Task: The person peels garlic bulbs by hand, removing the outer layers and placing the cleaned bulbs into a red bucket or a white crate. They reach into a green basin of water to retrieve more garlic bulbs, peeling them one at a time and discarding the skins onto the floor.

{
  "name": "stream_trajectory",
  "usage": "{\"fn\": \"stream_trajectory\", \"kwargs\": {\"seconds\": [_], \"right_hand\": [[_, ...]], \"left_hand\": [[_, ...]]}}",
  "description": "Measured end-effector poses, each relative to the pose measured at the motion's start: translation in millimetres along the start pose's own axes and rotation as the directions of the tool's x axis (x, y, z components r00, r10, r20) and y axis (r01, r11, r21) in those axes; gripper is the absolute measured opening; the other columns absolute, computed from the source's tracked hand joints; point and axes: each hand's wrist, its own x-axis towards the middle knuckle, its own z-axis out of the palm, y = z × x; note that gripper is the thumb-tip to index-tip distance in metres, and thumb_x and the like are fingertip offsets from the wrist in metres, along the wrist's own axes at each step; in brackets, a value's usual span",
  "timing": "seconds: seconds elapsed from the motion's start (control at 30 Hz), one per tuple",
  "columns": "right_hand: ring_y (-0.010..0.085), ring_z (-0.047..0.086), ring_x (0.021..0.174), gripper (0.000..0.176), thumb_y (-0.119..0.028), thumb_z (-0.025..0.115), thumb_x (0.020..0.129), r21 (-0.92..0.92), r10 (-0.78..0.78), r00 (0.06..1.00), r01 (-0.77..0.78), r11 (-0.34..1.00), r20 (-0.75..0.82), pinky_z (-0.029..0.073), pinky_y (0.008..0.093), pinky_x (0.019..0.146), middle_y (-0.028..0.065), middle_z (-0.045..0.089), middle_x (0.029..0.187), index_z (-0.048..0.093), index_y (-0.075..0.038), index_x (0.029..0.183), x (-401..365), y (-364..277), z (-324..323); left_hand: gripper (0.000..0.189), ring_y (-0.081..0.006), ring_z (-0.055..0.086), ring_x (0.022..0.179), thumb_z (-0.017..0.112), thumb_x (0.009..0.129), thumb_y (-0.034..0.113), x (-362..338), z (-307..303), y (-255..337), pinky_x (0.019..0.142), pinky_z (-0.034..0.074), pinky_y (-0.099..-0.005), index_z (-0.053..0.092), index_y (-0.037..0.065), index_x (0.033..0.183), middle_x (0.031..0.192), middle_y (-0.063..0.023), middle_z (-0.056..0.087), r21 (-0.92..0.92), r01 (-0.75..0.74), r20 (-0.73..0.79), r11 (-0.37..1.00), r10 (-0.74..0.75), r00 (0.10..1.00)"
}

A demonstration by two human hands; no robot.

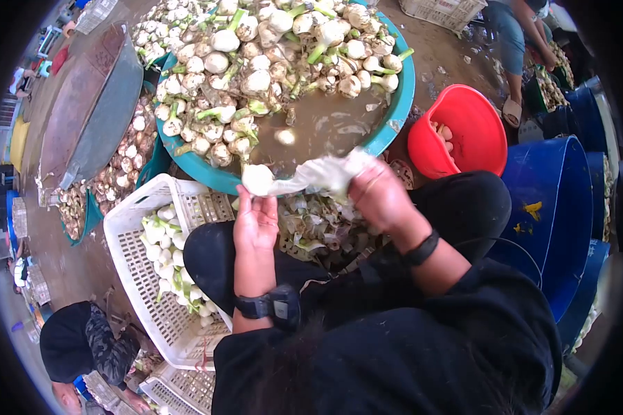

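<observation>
Just above the lap, a white bulb is held in the left hand, whose fingers are closed around its lower side. A pale strip of skin, joined to the bulb, is pinched in the right hand and is stretched sideways between the two hands. Both are held at the near rim of a teal basin, in which many unpeeled bulbs are heaped beside murky water. Discarded peelings are piled below the hands, between the knees. A white crate holding cleaned bulbs is set at the left knee, and a red bucket is tilted just beyond the right one. Blue barrels are seen at the right, and a person in a dark cap is crouched at the lower left.
</observation>
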Motion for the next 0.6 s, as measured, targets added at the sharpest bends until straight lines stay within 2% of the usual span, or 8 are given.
{"fn": "stream_trajectory", "kwargs": {"seconds": [0.23, 0.3, 0.33, 0.37, 0.4, 0.47, 0.53, 0.6], "right_hand": [[0.0262, 0.055, 0.097, 0.031, -0.017, 0.033, 0.088, 0.511, 0.038, 0.976, 0.079, 0.856, -0.216, 0.046, 0.0378, 0.076, 0.0113, 0.057, 0.108, 0.046, -0.005, 0.113, 19, -32, -25], [0.0261, 0.059, 0.085, 0.031, -0.025, 0.037, 0.090, -0.265, 0.195, 0.981, -0.187, 0.946, 0.006, 0.047, 0.0356, 0.068, 0.0099, 0.059, 0.104, 0.052, -0.004, 0.107, 23, -21, -29], [0.0259, 0.060, 0.079, 0.032, -0.031, 0.048, 0.087, -0.809, 0.206, 0.978, -0.084, 0.582, 0.047, 0.047, 0.0359, 0.065, 0.0109, 0.060, 0.102, 0.056, -0.003, 0.100, 24, -10, -7], [0.0270, 0.060, 0.080, 0.038, -0.036, 0.058, 0.081, -0.977, 0.143, 0.988, 0.021, 0.214, 0.052, 0.046, 0.0370, 0.067, 0.0127, 0.060, 0.098, 0.057, -0.002, 0.096, 19, -2, 16], [0.0302, 0.059, 0.079, 0.037, -0.036, 0.061, 0.078, -0.990, 0.048, 0.990, 0.128, 0.064, 0.131, 0.046, 0.0378, 0.068, 0.0151, 0.059, 0.089, 0.057, -0.003, 0.095, 19, 9, 30], [0.0278, 0.058, 0.071, 0.031, -0.034, 0.056, 0.082, -0.977, -0.049, 0.977, 0.211, 0.032, 0.209, 0.046, 0.0347, 0.063, 0.0115, 0.058, 0.077, 0.056, -0.003, 0.084, 27, 32, 48], [0.0176, 0.054, 0.059, 0.030, -0.031, 0.050, 0.088, -0.635, 0.202, 0.969, -0.065, 0.769, 0.144, 0.043, 0.0284, 0.055, 0.0053, 0.055, 0.065, 0.052, -0.004, 0.074, 38, 37, 51], [0.0095, 0.048, 0.051, 0.033, -0.029, 0.045, 0.091, -0.071, 0.451, 0.846, -0.450, 0.890, 0.285, 0.038, 0.0230, 0.051, -0.0005, 0.049, 0.057, 0.050, -0.005, 0.069, 50, 27, 33]], "left_hand": [[0.034, -0.0084, 0.058, 0.066, 0.056, 0.083, 0.038, -2, 2, 14, 0.046, 0.047, -0.0183, 0.056, 0.009, 0.100, 0.086, -0.0016, 0.061, -0.013, -0.001, -0.085, 1.000, 0.000, 0.996], [0.033, -0.0074, 0.056, 0.060, 0.055, 0.084, 0.039, -1, -4, 16, 0.042, 0.043, -0.0176, 0.056, 0.009, 0.097, 0.078, -0.0016, 0.061, 0.002, -0.023, -0.044, 1.000, 0.024, 0.999], [0.033, -0.0074, 0.056, 0.060, 0.055, 0.084, 0.039, -2, -3, 15, 0.042, 0.043, -0.0176, 0.056, 0.009, 0.097, 0.078, -0.0016, 0.061, 0.003, -0.020, -0.048, 1.000, 0.020, 0.999], [0.031, -0.0070, 0.056, 0.060, 0.055, 0.084, 0.037, -3, -1, 12, 0.044, 0.043, -0.0174, 0.056, 0.008, 0.095, 0.076, -0.0013, 0.061, 0.061, -0.038, -0.063, 0.997, 0.042, 0.997], [0.030, -0.0066, 0.055, 0.060, 0.055, 0.085, 0.036, -3, 3, 8, 0.045, 0.043, -0.0172, 0.055, 0.008, 0.094, 0.074, -0.0011, 0.060, 0.120, -0.052, -0.074, 0.991, 0.061, 0.995], [0.026, -0.0051, 0.054, 0.058, 0.054, 0.085, 0.033, -7, 22, 0, 0.046, 0.042, -0.0169, 0.055, 0.009, 0.092, 0.069, 0.0009, 0.057, 0.140, -0.120, -0.111, 0.983, 0.136, 0.984], [0.023, -0.0056, 0.054, 0.057, 0.053, 0.086, 0.032, -16, 35, 7, 0.045, 0.042, -0.0177, 0.053, 0.009, 0.090, 0.067, 0.0014, 0.056, 0.074, -0.139, -0.263, 0.988, 0.153, 0.953], [0.027, -0.0166, 0.061, 0.069, 0.050, 0.086, 0.029, -20, -1, 53, 0.054, 0.050, -0.0280, 0.052, 0.004, 0.096, 0.082, -0.0060, 0.061, 0.107, -0.332, -0.089, 0.937, 0.342, 0.936]]}}
